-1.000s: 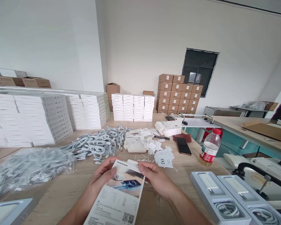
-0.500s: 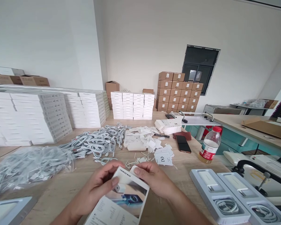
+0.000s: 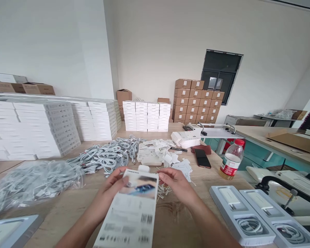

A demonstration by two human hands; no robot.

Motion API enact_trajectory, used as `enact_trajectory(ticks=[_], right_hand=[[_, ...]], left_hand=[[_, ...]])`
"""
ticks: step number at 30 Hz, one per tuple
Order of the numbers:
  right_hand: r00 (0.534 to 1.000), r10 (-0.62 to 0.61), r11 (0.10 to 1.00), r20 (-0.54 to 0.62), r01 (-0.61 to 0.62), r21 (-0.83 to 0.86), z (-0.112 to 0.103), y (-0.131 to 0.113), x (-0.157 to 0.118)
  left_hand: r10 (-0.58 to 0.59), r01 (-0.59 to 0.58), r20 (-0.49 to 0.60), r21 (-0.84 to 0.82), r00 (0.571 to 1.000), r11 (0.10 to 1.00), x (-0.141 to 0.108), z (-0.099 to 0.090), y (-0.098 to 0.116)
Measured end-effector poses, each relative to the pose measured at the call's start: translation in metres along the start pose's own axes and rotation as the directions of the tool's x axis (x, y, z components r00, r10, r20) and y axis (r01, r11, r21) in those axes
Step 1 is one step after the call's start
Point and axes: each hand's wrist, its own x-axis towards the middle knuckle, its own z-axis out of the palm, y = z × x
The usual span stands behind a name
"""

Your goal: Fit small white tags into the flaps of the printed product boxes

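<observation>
A flat white cardboard box (image 3: pixel 134 210) with a printed photo, small text and codes is held up in front of me, tilted away. My left hand (image 3: pixel 112 184) is closed on its upper left edge, thumb over the photo side. At the upper right corner, my right hand (image 3: pixel 174 179) has thumb and fingers pinched at the box's edge. A small white tab (image 3: pixel 144 168) sticks up from the box's top, between the hands. Scraps of thin white strips (image 3: pixel 164 191) lie on the table beyond the right side of the box.
Coiled white cables (image 3: pixel 111 155) and a plastic bag of cables (image 3: pixel 33 182) lie left. White box stacks (image 3: pixel 49 131) stand behind. Paper cards (image 3: pixel 183 167), a phone (image 3: pixel 203 158) and a bottle (image 3: pixel 231 160) are to the right. Trays (image 3: pixel 241 215) with chargers and cables sit front right.
The box has swung more upright and faces me, showing more of its lower print. The right hand has moved from the top tab to the upper right corner.
</observation>
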Motion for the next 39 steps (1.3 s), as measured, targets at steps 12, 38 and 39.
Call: enact_trajectory(ticks=[12,38,39], right_hand=[[0.968,-0.249,0.444,-0.013,0.102,-0.89,-0.055,0.021,0.015],[0.912,-0.323,0.886,-0.255,0.386,0.258,-0.035,-0.007,0.003],[0.916,-0.338,0.878,-0.215,0.389,0.278,-0.032,-0.009,0.001]], left_hand=[[-0.146,0.027,-0.281,-0.385,0.948,0.923,0.034,-0.033,-0.002],[-0.239,0.167,-0.164,-0.363,0.957,0.917,0.034,-0.029,-0.016],[-0.241,0.172,-0.16,-0.357,0.957,0.918,0.033,-0.029,-0.016]])
